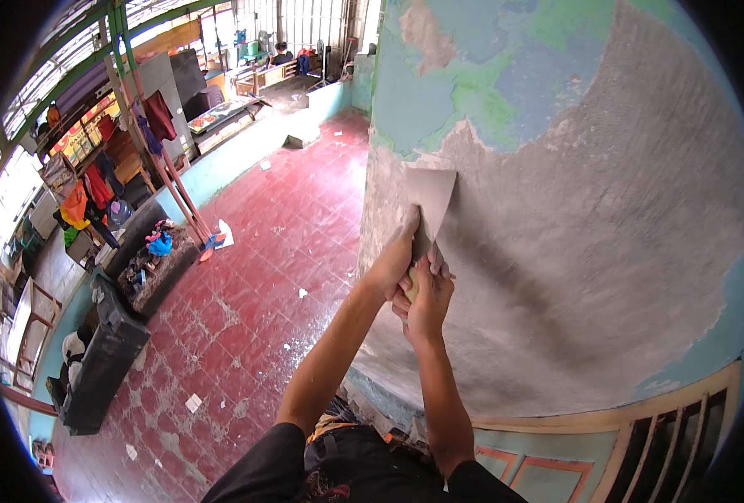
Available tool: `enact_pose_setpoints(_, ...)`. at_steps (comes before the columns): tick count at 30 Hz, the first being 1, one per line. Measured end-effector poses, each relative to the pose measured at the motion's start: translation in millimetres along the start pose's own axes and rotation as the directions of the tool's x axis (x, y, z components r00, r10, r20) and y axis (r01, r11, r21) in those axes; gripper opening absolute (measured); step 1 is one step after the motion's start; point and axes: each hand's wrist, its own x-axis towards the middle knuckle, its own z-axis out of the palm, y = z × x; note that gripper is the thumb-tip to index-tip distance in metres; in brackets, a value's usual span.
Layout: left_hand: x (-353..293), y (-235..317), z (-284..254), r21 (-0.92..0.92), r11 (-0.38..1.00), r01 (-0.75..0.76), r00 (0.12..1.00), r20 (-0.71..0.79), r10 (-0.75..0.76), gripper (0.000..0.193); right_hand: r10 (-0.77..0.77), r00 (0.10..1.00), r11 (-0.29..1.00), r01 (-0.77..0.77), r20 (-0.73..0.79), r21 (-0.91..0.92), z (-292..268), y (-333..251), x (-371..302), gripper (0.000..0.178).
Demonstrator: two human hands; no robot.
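A wide-bladed scraper (432, 189) lies with its metal edge against the wall (573, 218), just below where flaking blue and green paint meets bare grey plaster. My right hand (428, 298) is closed around its pale handle (412, 283). Higher up, my left hand (399, 256) grips the tool where blade and handle meet, one digit stretched along the blade's left side. Part of the handle is hidden by my fingers. Peeling paint (506, 75) with ragged edges covers the upper wall.
Red floor tiles (246, 293) with scattered paint chips spread to the left. A dark couch (108, 360) and a cluttered dark bench (158, 268) stand there, beside leaning poles (179, 193) and hanging clothes (95, 184). Below the wall is a wooden frame with slats (665, 444). Someone (282, 55) sits far back.
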Motion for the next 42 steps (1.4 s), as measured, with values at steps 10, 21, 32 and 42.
enact_pose_setpoints(10, 4, 5, -3, 0.205, 0.975, -0.089, 0.984, -0.131, 0.117, 0.071, 0.006, 0.999, 0.999, -0.007, 0.033, 0.044, 8, -9, 1, 0.021)
enact_pose_setpoints(21, 6, 8, -2, 0.279, 0.955, -0.098, 0.973, -0.174, 0.151, 0.066, 0.033, 0.999, 0.998, -0.033, -0.003, 0.061, 11, -11, -4, 0.023)
enact_pose_setpoints(32, 5, 5, -13, 0.171, 0.982, -0.082, 0.988, -0.111, 0.102, 0.068, 0.013, 0.999, 0.999, -0.015, 0.045, 0.051, 7, 4, 5, 0.022)
enact_pose_setpoints(42, -2, -12, -8, 0.135, 0.96, -0.246, 0.969, -0.006, 0.249, 0.052, -0.114, 0.97, 0.956, 0.167, 0.216, -0.242, -25, -15, -32, 0.043)
